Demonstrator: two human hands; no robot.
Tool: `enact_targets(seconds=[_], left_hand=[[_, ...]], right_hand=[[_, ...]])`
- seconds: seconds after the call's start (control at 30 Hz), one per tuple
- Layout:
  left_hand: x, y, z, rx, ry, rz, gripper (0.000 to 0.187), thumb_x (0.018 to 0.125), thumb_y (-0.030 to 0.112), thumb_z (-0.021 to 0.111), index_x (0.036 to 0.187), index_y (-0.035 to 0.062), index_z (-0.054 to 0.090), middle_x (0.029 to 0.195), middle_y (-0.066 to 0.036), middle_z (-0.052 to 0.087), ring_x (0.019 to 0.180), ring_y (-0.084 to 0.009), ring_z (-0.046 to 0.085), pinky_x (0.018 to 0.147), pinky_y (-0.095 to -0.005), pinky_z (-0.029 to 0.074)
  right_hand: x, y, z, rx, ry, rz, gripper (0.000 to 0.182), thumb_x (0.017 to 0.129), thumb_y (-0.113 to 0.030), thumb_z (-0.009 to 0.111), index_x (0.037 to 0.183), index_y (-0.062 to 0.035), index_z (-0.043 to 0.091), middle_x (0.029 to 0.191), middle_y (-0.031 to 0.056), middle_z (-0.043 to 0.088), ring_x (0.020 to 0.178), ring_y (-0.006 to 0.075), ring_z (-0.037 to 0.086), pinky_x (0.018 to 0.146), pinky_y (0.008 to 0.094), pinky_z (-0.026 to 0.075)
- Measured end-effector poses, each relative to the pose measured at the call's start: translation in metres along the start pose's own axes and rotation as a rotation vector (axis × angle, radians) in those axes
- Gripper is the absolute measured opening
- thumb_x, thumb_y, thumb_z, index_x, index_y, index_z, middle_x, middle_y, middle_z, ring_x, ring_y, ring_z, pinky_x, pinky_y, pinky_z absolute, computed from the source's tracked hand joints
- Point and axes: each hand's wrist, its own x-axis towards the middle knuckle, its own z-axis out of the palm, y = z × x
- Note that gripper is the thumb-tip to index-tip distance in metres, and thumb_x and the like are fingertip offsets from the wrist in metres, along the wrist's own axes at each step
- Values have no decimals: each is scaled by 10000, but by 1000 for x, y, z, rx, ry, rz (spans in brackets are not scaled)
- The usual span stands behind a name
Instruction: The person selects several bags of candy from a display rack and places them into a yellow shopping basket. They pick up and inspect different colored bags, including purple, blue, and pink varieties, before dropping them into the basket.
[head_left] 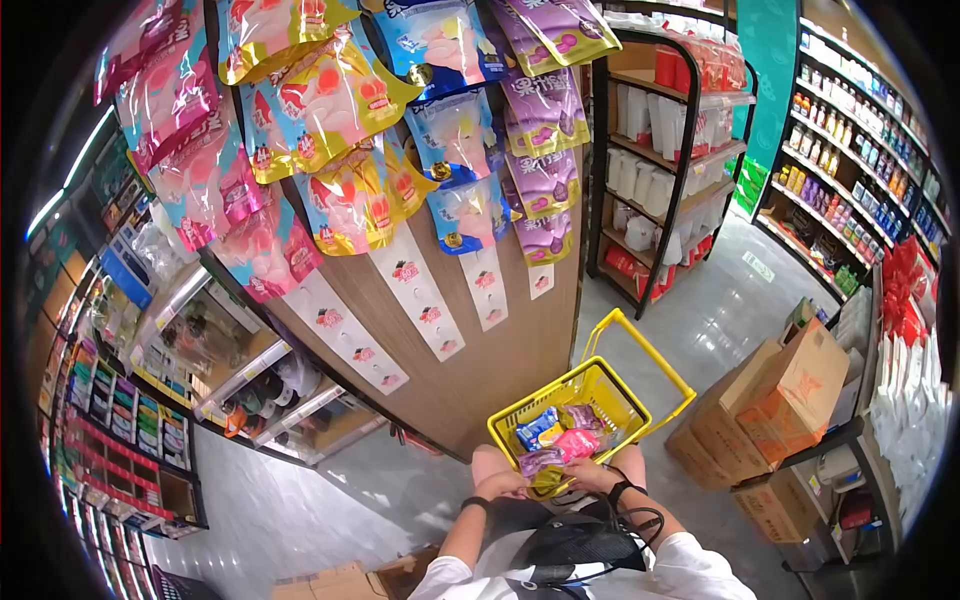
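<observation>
Left hand (506, 486) and right hand (592, 478) curl in at a shiny gold packet (547, 486) — whether your fingers are clamped on it is too small to tell. It lies right between them, at the near side of the yellow basket (545, 388). Steady both edges evenly, pressing lightly — pink packet (577, 443) just beyond, blue packet (538, 430) farther in.
</observation>
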Motion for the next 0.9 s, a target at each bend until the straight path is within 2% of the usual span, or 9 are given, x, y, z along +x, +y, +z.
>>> enact_targets(seconds=[0.07, 0.13, 0.2, 0.27, 0.47, 0.57, 0.67, 0.77, 0.9], left_hand=[[-7, 2, 1, -5, 16, -44, 364, 915, 282, 436, 926, -37, 612, 790, -82, 647, 602, -107, 556, 580, -213, 472], [-4, 8, 10, -71, 32, -45, 255, 879, 231, 499, 851, -9, 581, 723, -70, 607, 583, -131, 557, 560, -238, 478], [-8, 11, 10, -82, 40, -42, 208, 863, 204, 529, 832, 1, 567, 697, -69, 591, 582, -145, 560, 553, -253, 482], [-11, 15, 12, -44, 28, -29, 211, 865, 200, 525, 869, -7, 569, 713, -79, 596, 599, -149, 565, 557, -258, 484], [-15, 13, 8, -285, 13, -73, 215, 857, 201, 538, 900, -8, 570, 731, -99, 603, 627, -174, 574, 594, -287, 499], [-15, 9, 6, -395, 20, -64, 212, 847, 212, 547, 886, 5, 573, 713, -100, 603, 608, -189, 572, 568, -302, 493], [-14, 5, 5, -487, 37, -54, 209, 837, 223, 555, 872, 18, 576, 696, -100, 603, 589, -205, 571, 543, -317, 487], [-14, 2, 6, -511, 35, -40, 206, 827, 234, 564, 858, 30, 578, 678, -100, 603, 570, -221, 570, 517, -331, 481], [-13, -1, -3, -418, -33, 30, 213, 864, 174, 541, 928, -28, 565, 778, -114, 601, 692, -174, 585, 712, -287, 516]], right_hand=[[7, 3, 0, -52, 23, 17, 231, 842, -180, 545, 999, -10, 554, 896, 77, 596, 709, 178, 572, 604, 317, 495], [31, 30, -31, -545, -52, -343, 222, 838, -173, 546, 976, 1, 560, 870, 88, 597, 696, 176, 570, 600, 316, 493], [34, 28, -28, -531, -23, -369, 209, 835, -161, 541, 954, 9, 567, 846, 100, 598, 679, 180, 572, 596, 315, 494], [9, -8, -4, -18, 113, -47, 193, 833, -146, 532, 932, 14, 574, 824, 114, 600, 658, 190, 580, 592, 314, 497], [40, 3, -11, -593, 749, -151, 147, 714, -87, 545, 775, 21, 624, 695, 197, 625, 687, 309, 625, 663, 367, 495], [69, 33, -34, -232, 666, -184, 184, 712, -114, 542, 792, 35, 616, 723, 218, 622, 718, 353, 618, 696, 404, 481], [45, 20, -32, -398, 664, -208, 227, 755, -79, 492, 963, 1, 531, 704, 117, 559, 550, 195, 536, 438, 330, 426], [23, 9, -30, -369, 504, -94, 200, 762, -92, 478, 933, -10, 540, 671, 85, 523, 502, 162, 461, 396, 293, 361], [-27, -30, -5, -299, 280, -29, 202, 775, -124, 474, 921, -9, 553, 663, 56, 509, 483, 159, 429, 405, 275, 344]])
